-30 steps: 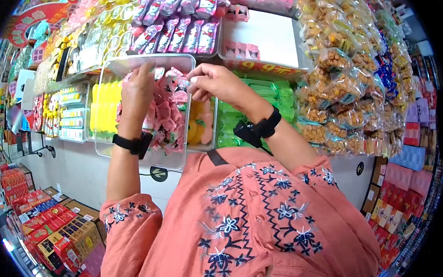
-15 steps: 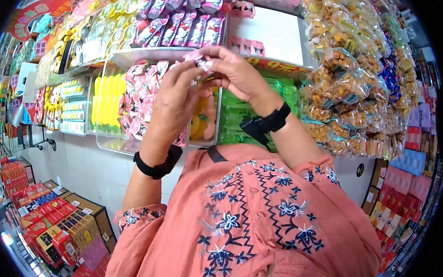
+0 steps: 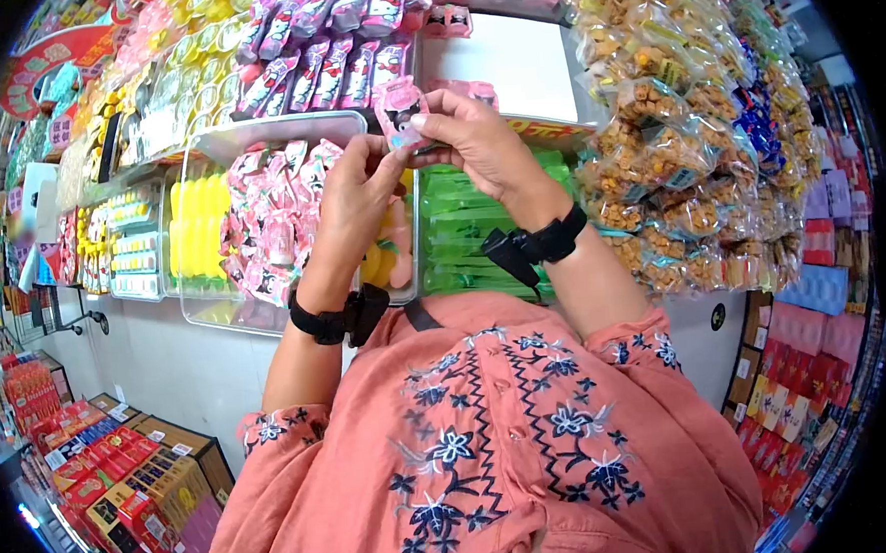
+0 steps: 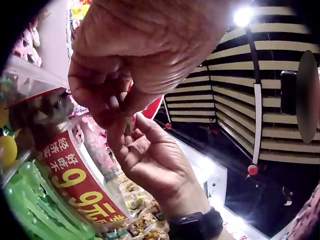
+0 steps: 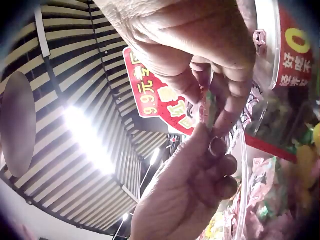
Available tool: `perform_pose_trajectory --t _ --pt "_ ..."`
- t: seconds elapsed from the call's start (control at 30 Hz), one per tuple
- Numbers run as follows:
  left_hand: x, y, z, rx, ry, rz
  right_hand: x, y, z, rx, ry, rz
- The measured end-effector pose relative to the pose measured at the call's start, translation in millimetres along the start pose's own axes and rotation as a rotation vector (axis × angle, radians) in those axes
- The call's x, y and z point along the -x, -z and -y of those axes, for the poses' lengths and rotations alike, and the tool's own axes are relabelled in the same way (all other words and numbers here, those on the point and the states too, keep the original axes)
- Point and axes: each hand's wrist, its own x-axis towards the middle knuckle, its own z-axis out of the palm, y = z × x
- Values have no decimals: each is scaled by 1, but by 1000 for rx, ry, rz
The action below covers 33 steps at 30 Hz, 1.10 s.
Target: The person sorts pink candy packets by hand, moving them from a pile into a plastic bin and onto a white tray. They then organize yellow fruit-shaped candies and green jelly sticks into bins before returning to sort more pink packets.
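A small pink wrapped packet (image 3: 401, 108) with a dark cartoon figure on its face is held up between both hands in the head view. My left hand (image 3: 351, 196) pinches its lower edge between thumb and fingers. On the right side, the thumb and curled fingers of my right hand (image 3: 487, 154) grip it. Both wrist views show the fingertips meeting at the packet, which they mostly hide. Just left of the hands, a clear plastic bin (image 3: 214, 306) holds many similar pink packets (image 3: 278, 225).
Yellow packs (image 3: 200, 224) lie left of the pink ones, and green packs (image 3: 469, 240) fill the bin at right. Purple packets (image 3: 327, 72) lie behind, beside a white board (image 3: 502, 63). Bagged brown snacks (image 3: 658, 165) hang at right. Red boxes (image 3: 96, 445) are stacked lower left.
My left hand has come from over the pink packets to meet the right hand beside the bin. The pink packet now stands up between them, its printed face turned toward the head camera.
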Motion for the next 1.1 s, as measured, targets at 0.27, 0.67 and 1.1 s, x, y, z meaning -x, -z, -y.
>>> perform_pose_trajectory --t 0.27,0.67,1.1 --pt "5 5 0 146 6 -76 -49 69 59 192 223 -280" --pt "18 13 -2 -33 3 -23 -150 135 -17 591 -174 -442" --pt "14 14 -6 41 141 32 -169 139 -34 777 -197 -466"
